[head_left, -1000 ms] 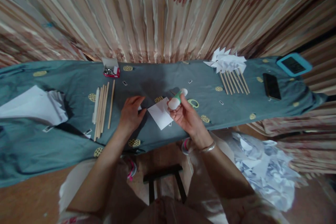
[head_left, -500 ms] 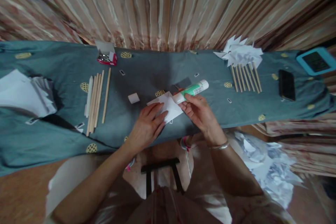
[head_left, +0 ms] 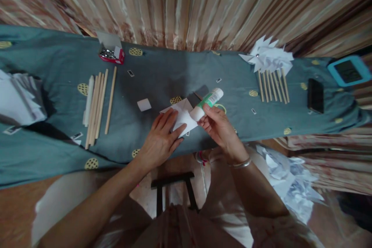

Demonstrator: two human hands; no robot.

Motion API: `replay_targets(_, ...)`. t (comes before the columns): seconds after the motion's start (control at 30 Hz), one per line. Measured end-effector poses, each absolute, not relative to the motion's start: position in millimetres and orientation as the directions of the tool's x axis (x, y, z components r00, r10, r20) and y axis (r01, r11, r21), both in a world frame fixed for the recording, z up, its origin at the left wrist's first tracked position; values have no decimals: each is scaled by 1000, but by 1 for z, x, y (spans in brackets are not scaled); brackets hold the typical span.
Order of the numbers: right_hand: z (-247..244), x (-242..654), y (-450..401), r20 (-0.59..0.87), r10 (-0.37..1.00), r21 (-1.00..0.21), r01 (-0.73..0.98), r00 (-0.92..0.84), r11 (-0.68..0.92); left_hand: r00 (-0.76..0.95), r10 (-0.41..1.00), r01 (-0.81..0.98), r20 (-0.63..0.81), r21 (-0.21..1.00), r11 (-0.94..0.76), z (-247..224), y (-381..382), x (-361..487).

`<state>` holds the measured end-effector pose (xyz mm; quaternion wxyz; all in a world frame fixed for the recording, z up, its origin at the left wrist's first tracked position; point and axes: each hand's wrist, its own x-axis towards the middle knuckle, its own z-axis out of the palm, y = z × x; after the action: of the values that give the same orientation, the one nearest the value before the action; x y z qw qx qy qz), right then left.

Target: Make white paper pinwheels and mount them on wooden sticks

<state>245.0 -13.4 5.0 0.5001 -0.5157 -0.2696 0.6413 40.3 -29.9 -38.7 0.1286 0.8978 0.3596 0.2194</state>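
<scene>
Near the middle of the near edge of the surface (head_left: 162, 73), the left hand (head_left: 162, 136) lay over the left part of the folded paper (head_left: 184, 113), its grip loose and open, with the fingers spread flat on the sheet. The right hand (head_left: 218, 127) had its grip closed around the glue stick (head_left: 207, 104), which was tilted, its lower end at the paper's right corner. A small white piece (head_left: 144, 104) lay left of the paper, and the scissors (head_left: 221, 107) were partly hidden behind the glue stick.

Toward the surface's left end were the wooden sticks (head_left: 98, 108), a white rod (head_left: 88, 100) beside them, and the paper stack (head_left: 21, 99). The open box (head_left: 112, 54) of metal pieces stood near the far edge. Toward the right end were the paper pinwheels (head_left: 270, 56) on sticks, the phone (head_left: 315, 95) and, at the far right corner, the blue-framed device (head_left: 348, 71).
</scene>
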Motion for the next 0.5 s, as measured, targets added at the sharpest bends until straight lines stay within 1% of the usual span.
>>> replay_targets(0.17, 8, 244, -13, -345, 936, -917, -233, 62, -323, 658, 701, 588, 273, 396, -706, -38, -30, 39)
replay_targets(0.23, 7, 244, -12, -319, 945, -939, -156, 69, -305, 653, 712, 594, 258, 408, -693, -38, -30, 39)
replay_targets(0.37, -1, 242, -13, -178, 980, -980, 75, 88, -185, 643, 727, 602, 242, 427, -675, -38, -31, 39)
replay_targets(0.43, -6, 242, -14, -113, 990, -976, 175, 82, -126, 641, 730, 601, 237, 436, -670, -38, -31, 40)
replay_targets(0.5, -12, 242, -16, -77, 994, -965, 245, 72, -92, 635, 734, 599, 240, 446, -664, -38, -32, 41)
